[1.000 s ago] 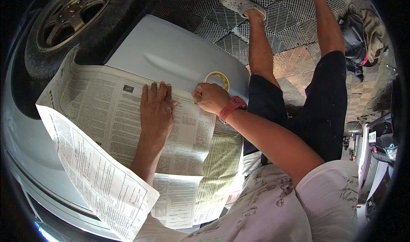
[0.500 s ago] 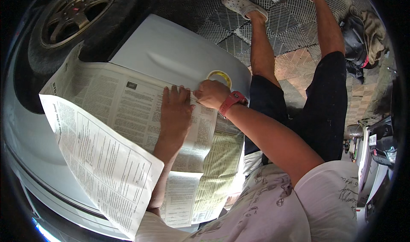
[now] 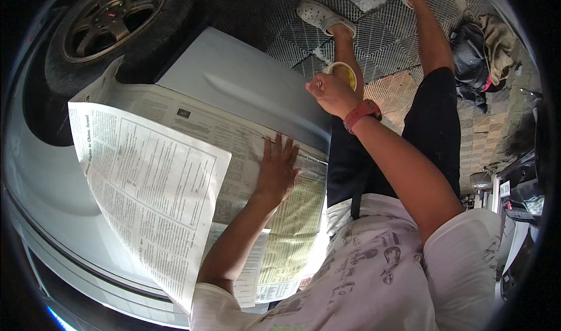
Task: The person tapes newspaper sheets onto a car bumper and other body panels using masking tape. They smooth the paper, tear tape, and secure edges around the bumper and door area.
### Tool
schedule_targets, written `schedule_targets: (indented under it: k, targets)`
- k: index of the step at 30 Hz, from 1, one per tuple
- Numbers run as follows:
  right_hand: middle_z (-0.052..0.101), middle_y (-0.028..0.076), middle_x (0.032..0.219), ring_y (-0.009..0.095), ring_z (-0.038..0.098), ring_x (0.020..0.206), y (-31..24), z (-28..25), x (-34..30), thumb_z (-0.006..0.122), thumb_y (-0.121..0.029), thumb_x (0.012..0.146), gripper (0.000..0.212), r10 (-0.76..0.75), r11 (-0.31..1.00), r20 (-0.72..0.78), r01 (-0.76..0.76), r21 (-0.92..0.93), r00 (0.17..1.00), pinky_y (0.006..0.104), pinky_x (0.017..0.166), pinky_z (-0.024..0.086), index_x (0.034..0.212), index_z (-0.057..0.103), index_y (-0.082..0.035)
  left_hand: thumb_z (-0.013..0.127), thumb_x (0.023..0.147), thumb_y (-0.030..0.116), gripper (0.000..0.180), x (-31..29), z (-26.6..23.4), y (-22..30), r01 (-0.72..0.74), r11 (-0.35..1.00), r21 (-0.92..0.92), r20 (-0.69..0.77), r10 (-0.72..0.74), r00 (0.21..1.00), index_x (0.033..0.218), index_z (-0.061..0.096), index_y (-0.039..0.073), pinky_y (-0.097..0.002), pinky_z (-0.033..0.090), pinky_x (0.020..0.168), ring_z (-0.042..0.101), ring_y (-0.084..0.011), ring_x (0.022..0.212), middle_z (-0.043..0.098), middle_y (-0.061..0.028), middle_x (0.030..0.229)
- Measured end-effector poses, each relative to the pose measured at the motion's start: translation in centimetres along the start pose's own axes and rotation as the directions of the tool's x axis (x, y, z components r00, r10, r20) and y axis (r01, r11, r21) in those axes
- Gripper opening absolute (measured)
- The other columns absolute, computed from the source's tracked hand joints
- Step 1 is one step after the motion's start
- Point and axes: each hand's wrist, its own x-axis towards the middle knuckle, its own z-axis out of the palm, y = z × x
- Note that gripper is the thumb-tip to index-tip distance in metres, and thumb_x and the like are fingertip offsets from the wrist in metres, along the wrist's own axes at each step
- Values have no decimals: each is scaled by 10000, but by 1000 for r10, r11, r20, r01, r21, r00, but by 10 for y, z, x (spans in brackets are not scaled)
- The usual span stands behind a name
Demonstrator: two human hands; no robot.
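My left hand [image 3: 279,168] lies flat with fingers spread on newspaper sheets [image 3: 225,129] that cover part of a silver-grey car body panel [image 3: 251,79]. Its fingertips rest near the sheet's upper edge. My right hand [image 3: 335,95], with a red watch on the wrist, is raised off the panel at its right end. Its fingers are closed on a roll of tape [image 3: 350,73] with a yellow inside, partly hidden by the hand. A loose newspaper flap [image 3: 158,185] folds over on the left, and a yellowish sheet [image 3: 295,226] hangs at the lower right.
A car wheel [image 3: 114,21] with a bronze rim stands at the upper left. Patterned tiles [image 3: 380,44] cover the floor around my clog-style shoes [image 3: 324,16]. A black bag [image 3: 470,53] with a brown cloth lies at the right. A dark trim strip runs along the car's lower left.
My right hand has lifted away from the newspaper, up and to the right, with the tape roll. My left hand has slid right along the paper, its fingers now more spread.
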Motion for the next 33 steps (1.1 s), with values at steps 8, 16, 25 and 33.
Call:
schedule_targets:
  k: [8,16,25,33]
  targets:
    - [792,170,1045,361,776,945,-10,2,-26,547,-98,1049,595,-253,959,209,274,-73,944,483,882,583,1554,247,-1,558,1147,436,595,-23,-25,-38,15,220,-975,-37,-231,972,1634,487,101,-479,401,1259,516,-306,1500,502,-133,1668]
    - [803,162,1176,266,778,917,-104,13,-114,552,-193,1132,938,-312,946,638,169,277,704,387,895,596,1698,-170,1,716,1091,261,422,-48,-13,-47,-241,-148,-959,-124,-547,828,1450,626,58,-400,508,1133,630,-207,1327,628,-85,1488]
    - [750,120,839,291,757,767,-91,10,-150,550,-231,1139,677,-421,907,558,315,280,715,457,743,587,1689,176,-108,772,1032,129,101,-86,-21,-44,8,113,-994,-81,-759,646,1052,691,72,-307,547,829,679,-136,888,686,-21,963]
    - [734,127,838,375,743,774,39,-10,-91,618,-330,1101,229,-424,758,493,596,-266,760,533,687,545,1274,601,-182,787,993,166,220,-126,-48,14,276,475,-836,-155,-686,711,864,646,57,-385,605,635,765,-267,676,744,-131,757]
